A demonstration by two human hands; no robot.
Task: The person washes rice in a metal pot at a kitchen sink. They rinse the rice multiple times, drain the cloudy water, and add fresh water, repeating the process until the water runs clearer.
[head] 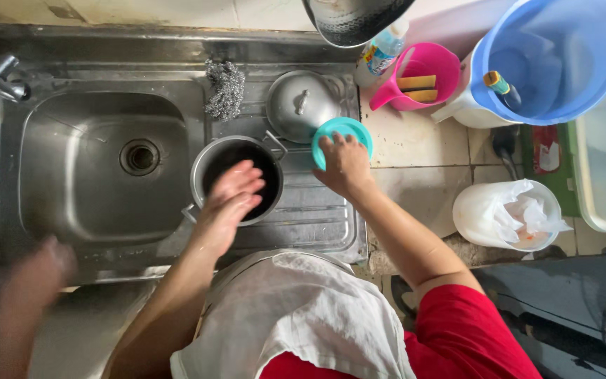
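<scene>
Reaching into the steel pot [236, 179], my left hand [229, 200] lies flat; right hand [345, 165], at three o'clock, presses the teal lid [341, 133]; I'd steady both.

Sink basin [99, 168] at left, drainboard [310, 210] to its right. Pot [236, 179] on the drainboard, left hand [229, 200] over it. Small bowl [341, 140] right of the pot under right hand [345, 165]. Lid [301, 105] behind pot, scourer [226, 88] left of lid. Jug [415, 84] and bucket [548, 60] far right.
</scene>
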